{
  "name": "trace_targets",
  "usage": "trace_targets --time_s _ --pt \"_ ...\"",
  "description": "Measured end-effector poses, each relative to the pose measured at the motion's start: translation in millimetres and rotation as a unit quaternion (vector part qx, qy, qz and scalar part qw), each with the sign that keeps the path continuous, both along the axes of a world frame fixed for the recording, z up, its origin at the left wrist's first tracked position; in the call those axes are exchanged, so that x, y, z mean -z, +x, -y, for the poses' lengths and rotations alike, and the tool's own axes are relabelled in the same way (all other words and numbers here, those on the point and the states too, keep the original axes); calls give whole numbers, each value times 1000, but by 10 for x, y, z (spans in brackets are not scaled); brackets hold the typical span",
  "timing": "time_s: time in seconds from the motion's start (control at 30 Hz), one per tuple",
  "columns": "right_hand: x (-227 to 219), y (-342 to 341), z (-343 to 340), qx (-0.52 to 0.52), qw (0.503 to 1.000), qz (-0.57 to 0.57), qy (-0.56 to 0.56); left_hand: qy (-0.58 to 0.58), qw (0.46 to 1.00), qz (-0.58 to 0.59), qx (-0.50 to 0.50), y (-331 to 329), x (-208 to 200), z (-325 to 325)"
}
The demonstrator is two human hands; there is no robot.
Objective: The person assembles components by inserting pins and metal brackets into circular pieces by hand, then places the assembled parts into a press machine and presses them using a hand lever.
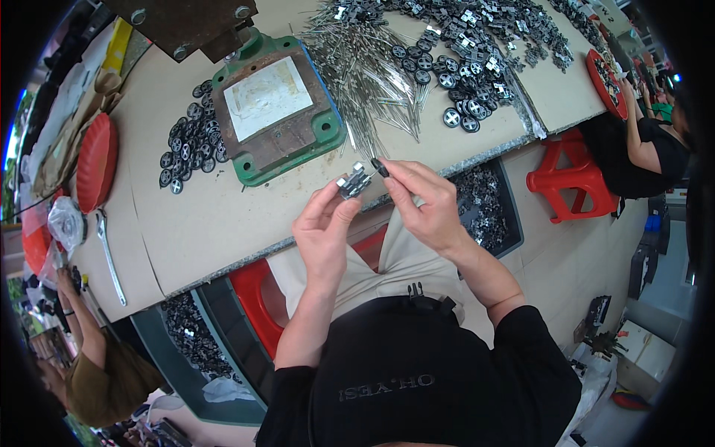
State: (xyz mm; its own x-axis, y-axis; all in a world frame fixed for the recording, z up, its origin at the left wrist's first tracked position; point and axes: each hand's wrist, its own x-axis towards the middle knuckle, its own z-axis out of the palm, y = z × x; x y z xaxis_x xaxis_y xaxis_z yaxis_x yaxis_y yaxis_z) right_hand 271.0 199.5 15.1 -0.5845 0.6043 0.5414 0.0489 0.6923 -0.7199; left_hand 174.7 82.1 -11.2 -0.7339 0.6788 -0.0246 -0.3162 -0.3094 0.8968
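Note:
In front of my lap, my left hand (322,237) pinches a small black plastic bracket with silvery parts (354,181) between thumb and fingertips. Close to its right side, my right hand (430,207) grips a small black wheel (380,168), seen nearly edge-on. A short bit of thin metal seems to lie between the bracket and the wheel; whether they touch I cannot tell. Just beyond both hands, a heap of thin metal rods (372,93) spreads on the worktable (216,235). Black wheels with silver spokes (471,113) are piled right of the rods.
A green-framed press base (328,134) with a white plate stands on the table, with more black wheels (195,141) to its left. Black brackets (521,30) cover the far right. A wrench (112,257) and red dish (97,164) lie left. Co-workers sit at both sides.

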Motion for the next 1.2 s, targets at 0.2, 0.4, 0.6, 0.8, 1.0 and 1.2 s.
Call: trace_targets --time_s 0.2,0.4,0.6,0.8,1.0,1.2 --pt "-273 109 -312 -170 958 133 -190 25 962 225 155 -205 -72 71" --pt "-30 97 -353 -228 960 112 -115 -5 990 76 117 -177 5 65" --pt "-10 79 -239 -176 908 139 -355 -21 994 54 94 -129 -38 95" --pt "12 29 -330 -211 932 31 -293 25 987 116 110 -186 -100 60" --pt "77 17 -317 -194 922 108 -317 6 994 42 104 -180 -62 42" --pt "77 14 -254 -214 865 44 -452 27 974 181 130 -137 -107 23"
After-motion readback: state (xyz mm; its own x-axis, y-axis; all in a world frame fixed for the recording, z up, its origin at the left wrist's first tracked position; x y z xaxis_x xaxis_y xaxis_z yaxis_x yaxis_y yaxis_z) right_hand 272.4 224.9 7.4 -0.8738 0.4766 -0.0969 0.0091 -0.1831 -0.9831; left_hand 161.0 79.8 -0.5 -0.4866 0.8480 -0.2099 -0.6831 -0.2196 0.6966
